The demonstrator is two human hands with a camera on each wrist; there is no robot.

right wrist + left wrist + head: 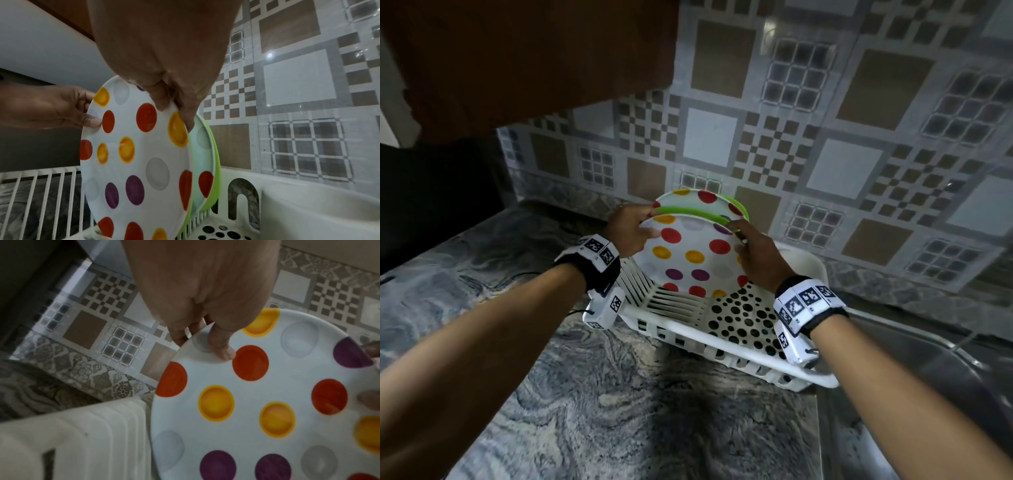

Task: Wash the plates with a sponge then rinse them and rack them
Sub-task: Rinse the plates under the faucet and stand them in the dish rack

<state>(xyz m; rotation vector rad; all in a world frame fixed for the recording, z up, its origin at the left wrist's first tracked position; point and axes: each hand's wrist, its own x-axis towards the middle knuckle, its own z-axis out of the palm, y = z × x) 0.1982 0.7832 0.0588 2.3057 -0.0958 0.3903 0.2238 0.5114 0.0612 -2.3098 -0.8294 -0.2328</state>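
Observation:
A white plate with coloured dots (693, 255) (267, 402) (135, 162) stands on edge in the white dish rack (726, 346) (308, 194). My left hand (635, 228) (205, 331) (90, 113) pinches its left rim, thumb on the face. My right hand (748, 246) (174, 110) pinches its upper right rim. Behind it stands a second dotted plate (702, 202) (202, 146) with a green back, leaning toward the wall.
The rack sits on a grey marbled counter (619, 411), against a patterned tile wall (825, 137). A steel sink (911, 377) lies to the right. A brown cabinet (517, 61) hangs at the upper left.

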